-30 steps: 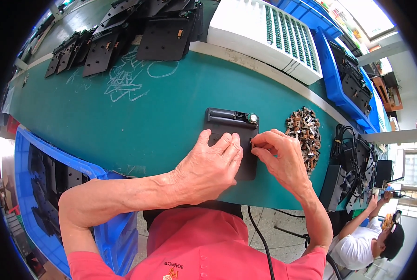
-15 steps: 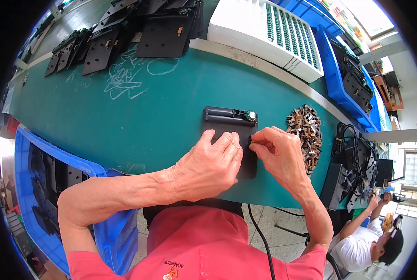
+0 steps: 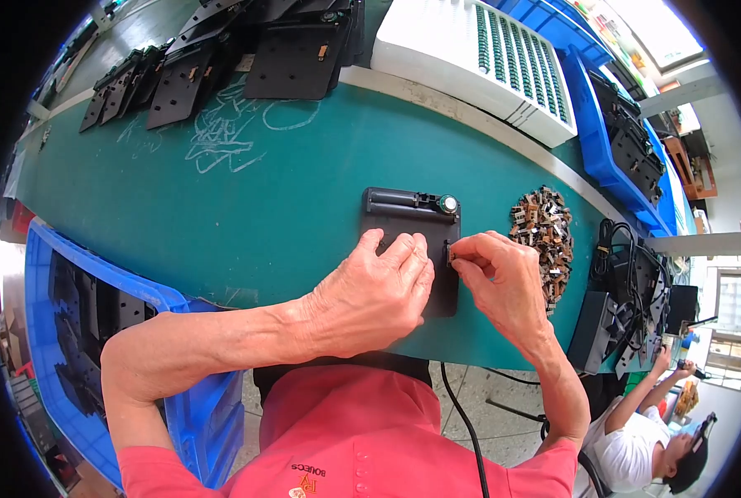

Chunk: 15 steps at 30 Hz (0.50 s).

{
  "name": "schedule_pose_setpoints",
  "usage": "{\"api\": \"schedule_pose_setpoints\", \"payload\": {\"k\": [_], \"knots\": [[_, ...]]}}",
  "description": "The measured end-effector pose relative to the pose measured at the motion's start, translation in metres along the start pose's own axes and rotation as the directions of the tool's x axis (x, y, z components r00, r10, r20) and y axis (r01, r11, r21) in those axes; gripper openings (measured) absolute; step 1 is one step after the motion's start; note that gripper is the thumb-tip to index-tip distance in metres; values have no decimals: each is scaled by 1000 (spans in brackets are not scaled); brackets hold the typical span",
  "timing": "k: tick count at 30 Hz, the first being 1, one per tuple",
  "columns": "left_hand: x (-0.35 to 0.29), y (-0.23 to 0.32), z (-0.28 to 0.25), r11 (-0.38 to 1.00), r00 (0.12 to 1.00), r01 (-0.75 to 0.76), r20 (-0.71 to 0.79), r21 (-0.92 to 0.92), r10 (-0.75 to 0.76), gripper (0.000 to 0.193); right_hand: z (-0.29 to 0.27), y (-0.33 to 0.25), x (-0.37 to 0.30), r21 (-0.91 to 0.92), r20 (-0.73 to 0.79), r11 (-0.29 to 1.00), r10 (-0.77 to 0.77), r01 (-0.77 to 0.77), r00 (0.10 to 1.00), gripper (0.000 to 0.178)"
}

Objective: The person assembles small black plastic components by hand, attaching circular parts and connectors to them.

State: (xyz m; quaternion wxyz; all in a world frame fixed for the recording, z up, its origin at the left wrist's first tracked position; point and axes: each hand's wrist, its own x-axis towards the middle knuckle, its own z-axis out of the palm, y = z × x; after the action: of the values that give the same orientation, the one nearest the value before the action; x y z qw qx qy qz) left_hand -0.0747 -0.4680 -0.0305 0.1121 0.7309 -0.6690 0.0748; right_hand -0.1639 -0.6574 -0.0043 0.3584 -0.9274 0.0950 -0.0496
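Note:
A black plastic panel lies on the green bench top in front of me. A long raised housing runs along its far edge, with a round green-and-silver part at the right end. My left hand presses down over the panel's left and middle, fingers bent and holding it; the fingertips are partly hidden. At the panel's right edge, my right hand pinches a small slide-switch-like part between thumb and forefinger. Right of that hand lies a pile of small brown-and-metal parts of similar size.
Black panels are stacked at the far left. A white foam tray holds rows of green round parts. Blue bins with black panels stand at the left and far right. Black cables lie at right, near another person.
My right hand has shifted slightly down and right, and the small part at its fingertips shows more. My left hand stays on the panel. The other person's hands have moved.

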Motion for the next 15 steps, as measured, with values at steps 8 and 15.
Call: {"api": "schedule_pose_setpoints", "payload": {"k": [8, 15], "knots": [[-1, -1, 2, 999, 1000, -12, -19, 34, 12, 63, 0, -7, 5, -259, 33, 954, -144, 148, 989, 5], [0, 0, 2, 999, 1000, -12, 1, 53, 12, 63, -2, -13, 9, -458, 156, 854, -195, 246, 968, 10]]}}
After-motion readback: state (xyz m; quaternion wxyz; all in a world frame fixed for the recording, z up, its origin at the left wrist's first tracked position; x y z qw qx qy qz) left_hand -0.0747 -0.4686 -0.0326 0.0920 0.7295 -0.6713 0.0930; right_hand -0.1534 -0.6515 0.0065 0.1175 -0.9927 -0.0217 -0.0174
